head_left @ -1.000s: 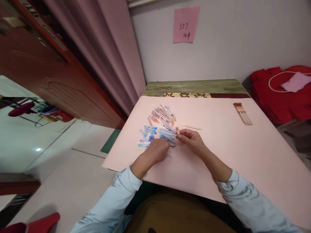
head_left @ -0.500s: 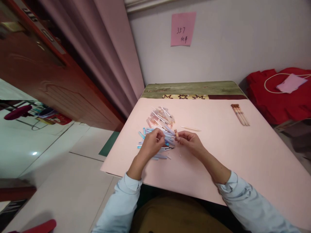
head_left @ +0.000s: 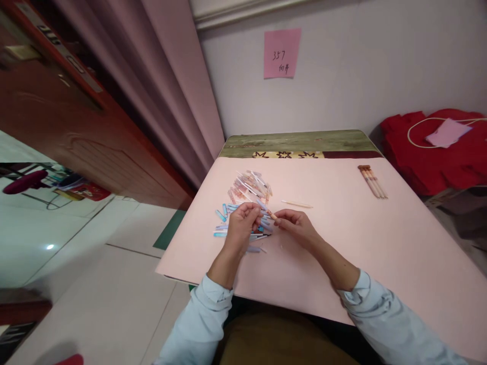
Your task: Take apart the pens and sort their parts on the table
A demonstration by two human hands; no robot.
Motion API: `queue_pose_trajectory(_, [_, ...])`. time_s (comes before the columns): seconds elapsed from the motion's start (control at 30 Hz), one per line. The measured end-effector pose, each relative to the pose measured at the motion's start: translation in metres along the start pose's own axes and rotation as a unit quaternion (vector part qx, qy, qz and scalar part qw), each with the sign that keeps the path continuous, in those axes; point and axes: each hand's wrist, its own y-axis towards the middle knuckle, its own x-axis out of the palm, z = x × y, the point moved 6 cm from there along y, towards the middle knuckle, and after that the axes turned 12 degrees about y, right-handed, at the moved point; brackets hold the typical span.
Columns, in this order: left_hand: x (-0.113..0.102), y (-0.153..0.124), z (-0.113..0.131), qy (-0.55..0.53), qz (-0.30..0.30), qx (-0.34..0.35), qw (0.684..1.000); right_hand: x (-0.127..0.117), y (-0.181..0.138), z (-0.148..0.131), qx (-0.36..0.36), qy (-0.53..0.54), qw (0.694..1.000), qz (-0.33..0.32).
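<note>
My right hand [head_left: 297, 225] pinches a short tan patterned pen piece [head_left: 272, 215] between thumb and fingertips, tilted toward my left hand. My left hand [head_left: 245, 223] is closed in a pinch just left of it, over the pile; what its fingers hold, if anything, I cannot make out. Beneath and around the left hand lie loose blue and lilac pen parts [head_left: 219, 228]. Behind them is a heap of pinkish, clear pen parts [head_left: 251, 186] with thin white refills among them. A slim cream-coloured pen barrel [head_left: 297, 204] rests apart, beyond the right hand.
A row of several pens with brown tops [head_left: 373, 181] lies at the table's far right. Pink paper [head_left: 323, 274] covers the table. A red cloth [head_left: 407, 167] is beyond its right edge, a wooden door [head_left: 125, 147] and curtain [head_left: 182, 76] to the left.
My left hand has moved right and closer to the right hand. The tan pen piece has tipped from near upright to slanting toward the left hand. The view has shifted slightly.
</note>
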Motion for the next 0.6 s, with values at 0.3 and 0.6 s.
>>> queue_pose_trajectory(0.3, [0.010,0.008,-0.018,-0.172,-0.006,-0.098,0.980,-0.002,0.001,0.002,-0.001,-0.001,1.000,0.014])
queue_pose_trajectory(0.6, [0.005,-0.004,-0.013,0.008,0.001,-0.013,1.000,0.000,0.001,0.003,0.005,-0.001,1.000,-0.012])
